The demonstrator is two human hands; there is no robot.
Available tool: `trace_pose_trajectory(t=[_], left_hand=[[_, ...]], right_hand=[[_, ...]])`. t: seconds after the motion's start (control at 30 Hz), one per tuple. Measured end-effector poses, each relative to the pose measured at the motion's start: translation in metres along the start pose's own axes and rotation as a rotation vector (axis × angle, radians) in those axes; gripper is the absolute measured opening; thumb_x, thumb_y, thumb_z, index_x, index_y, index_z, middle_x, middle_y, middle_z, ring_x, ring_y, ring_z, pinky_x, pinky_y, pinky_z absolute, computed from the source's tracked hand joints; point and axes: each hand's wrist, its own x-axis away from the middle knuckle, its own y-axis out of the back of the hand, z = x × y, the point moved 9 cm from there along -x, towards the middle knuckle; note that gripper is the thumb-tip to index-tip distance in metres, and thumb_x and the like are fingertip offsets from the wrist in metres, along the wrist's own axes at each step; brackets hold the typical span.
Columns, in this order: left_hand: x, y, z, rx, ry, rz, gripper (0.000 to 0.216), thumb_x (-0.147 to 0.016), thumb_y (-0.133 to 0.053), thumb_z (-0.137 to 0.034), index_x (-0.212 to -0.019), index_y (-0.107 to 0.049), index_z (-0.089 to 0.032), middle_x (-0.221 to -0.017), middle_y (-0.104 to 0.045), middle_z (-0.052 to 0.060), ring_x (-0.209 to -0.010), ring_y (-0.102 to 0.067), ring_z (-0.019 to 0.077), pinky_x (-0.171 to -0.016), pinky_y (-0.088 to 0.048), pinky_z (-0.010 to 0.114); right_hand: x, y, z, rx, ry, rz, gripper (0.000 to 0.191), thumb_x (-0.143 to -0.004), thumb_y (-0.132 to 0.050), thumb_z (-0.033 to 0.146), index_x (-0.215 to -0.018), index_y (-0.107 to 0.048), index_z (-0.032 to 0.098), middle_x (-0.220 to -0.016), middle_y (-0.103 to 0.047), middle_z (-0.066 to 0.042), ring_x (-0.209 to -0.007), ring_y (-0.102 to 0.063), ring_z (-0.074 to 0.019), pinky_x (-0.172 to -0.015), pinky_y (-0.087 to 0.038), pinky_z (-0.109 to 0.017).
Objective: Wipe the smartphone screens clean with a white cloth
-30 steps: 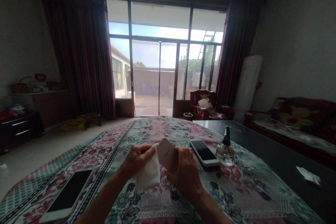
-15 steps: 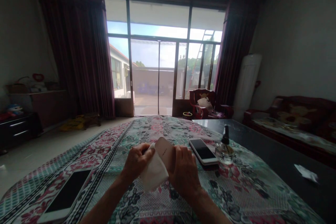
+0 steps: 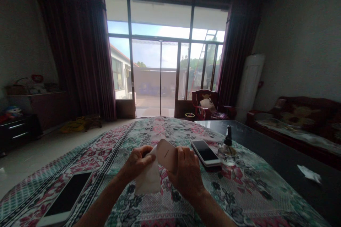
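Observation:
In my right hand [image 3: 186, 170] is a pinkish-gold phone [image 3: 167, 155], its back with a small dark logo turned towards me and its top tilted left. My left hand [image 3: 140, 163] pinches a thin white tissue [image 3: 149, 180] that hangs down over the tablecloth, its upper edge touching or just beside the phone's left side. Right of my hands, a white phone [image 3: 205, 152] lies screen up, with a clear glass bottle [image 3: 227, 150] with a black pump top close by. Another white phone [image 3: 66, 198] lies screen up at the lower left.
A flowered cloth [image 3: 157, 127] covers the table. On the dark tabletop [image 3: 282, 159] at right lies a crumpled white tissue [image 3: 309, 174]. A red wooden chair [image 3: 206, 104] and a sofa [image 3: 298, 117] stand beyond, before glass doors [image 3: 154, 78].
The tissue has come away from the phone's back and now hangs further left, so more of the back shows. Both hands stay in nearly the same place.

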Motion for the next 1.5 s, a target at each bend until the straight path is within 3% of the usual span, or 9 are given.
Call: trace_pose_trajectory(t=[0.27,0.47,0.6,0.77,0.97,1.07,1.23,1.37,1.5], left_hand=[[0.002,0.008,0.002,0.065,0.07,-0.194,0.036,-0.071,-0.061,-0.052,-0.069,-0.065,-0.017,-0.052,-0.055,-0.004,-0.046,-0.048,0.0118,-0.044,-0.035,0.02],[-0.002,0.02,0.02,0.328,0.126,-0.132,0.037,-0.071,-0.064,-0.054,-0.07,-0.064,-0.017,-0.055,-0.056,-0.004,-0.045,-0.043,0.0081,-0.043,-0.033,0.019],[0.0,0.017,0.015,0.392,0.129,-0.073,0.037,-0.067,-0.072,-0.051,-0.075,-0.067,-0.015,-0.057,-0.058,-0.003,-0.045,-0.045,0.0071,-0.042,-0.033,0.017],[0.004,0.006,-0.002,0.24,0.118,-0.034,0.039,-0.071,-0.068,-0.051,-0.085,-0.07,-0.015,-0.063,-0.065,0.0,-0.05,-0.054,0.0118,-0.048,-0.041,0.021],[0.005,0.015,-0.03,-0.281,-0.107,-0.274,0.025,-0.075,-0.06,-0.04,-0.074,-0.071,-0.017,-0.069,-0.067,0.001,-0.063,-0.059,0.0164,-0.055,-0.041,0.022],[0.005,0.02,-0.022,-0.237,-0.041,-0.337,0.033,-0.077,-0.055,-0.044,-0.066,-0.066,-0.016,-0.057,-0.059,-0.001,-0.054,-0.053,0.0144,-0.048,-0.037,0.021],[0.0,0.021,-0.001,0.164,0.064,-0.145,0.035,-0.074,-0.063,-0.05,-0.078,-0.067,-0.015,-0.058,-0.058,-0.004,-0.049,-0.048,0.0096,-0.045,-0.035,0.019],[-0.001,0.026,0.002,0.282,0.051,-0.049,0.034,-0.072,-0.07,-0.047,-0.084,-0.07,-0.016,-0.063,-0.062,-0.003,-0.053,-0.05,0.0086,-0.049,-0.037,0.018],[0.003,0.015,0.001,0.34,0.111,0.076,0.039,-0.068,-0.074,-0.046,-0.095,-0.071,-0.017,-0.07,-0.067,0.0,-0.056,-0.055,0.0111,-0.052,-0.042,0.021]], right_hand=[[0.001,0.001,0.005,-0.005,-0.003,-0.022,0.054,-0.064,-0.065,0.026,-0.113,-0.045,0.015,-0.105,-0.053,-0.012,-0.097,-0.048,-0.0296,-0.082,-0.041,-0.044],[-0.001,0.0,-0.002,-0.209,-0.053,0.016,0.059,-0.06,-0.069,0.027,-0.113,-0.044,0.018,-0.105,-0.053,-0.009,-0.096,-0.049,-0.0272,-0.083,-0.043,-0.042],[-0.003,0.0,-0.005,-0.254,-0.076,0.04,0.056,-0.06,-0.068,0.024,-0.11,-0.045,0.018,-0.103,-0.053,-0.009,-0.096,-0.049,-0.0276,-0.084,-0.042,-0.042],[-0.002,-0.002,-0.008,-0.225,-0.095,0.044,0.06,-0.06,-0.07,0.028,-0.113,-0.045,0.017,-0.105,-0.053,-0.01,-0.098,-0.049,-0.0284,-0.085,-0.041,-0.043],[0.001,-0.008,-0.001,-0.147,-0.059,0.073,0.056,-0.062,-0.068,0.027,-0.113,-0.046,0.016,-0.108,-0.053,-0.011,-0.1,-0.047,-0.0298,-0.086,-0.039,-0.043],[0.002,-0.009,0.0,-0.162,-0.078,0.096,0.053,-0.061,-0.066,0.023,-0.111,-0.047,0.016,-0.107,-0.053,-0.011,-0.099,-0.048,-0.0293,-0.085,-0.04,-0.042],[-0.001,-0.015,-0.005,-0.374,-0.058,0.189,0.057,-0.058,-0.073,0.025,-0.109,-0.048,0.021,-0.107,-0.052,-0.007,-0.099,-0.048,-0.0259,-0.088,-0.042,-0.039],[0.0,-0.024,-0.008,-0.612,0.05,0.291,0.065,-0.058,-0.072,0.017,-0.116,-0.043,0.022,-0.113,-0.048,-0.006,-0.105,-0.048,-0.0222,-0.091,-0.042,-0.036],[0.001,-0.024,-0.009,-0.707,0.068,0.304,0.066,-0.059,-0.071,0.013,-0.117,-0.041,0.023,-0.114,-0.047,-0.005,-0.106,-0.047,-0.0214,-0.093,-0.043,-0.035]])
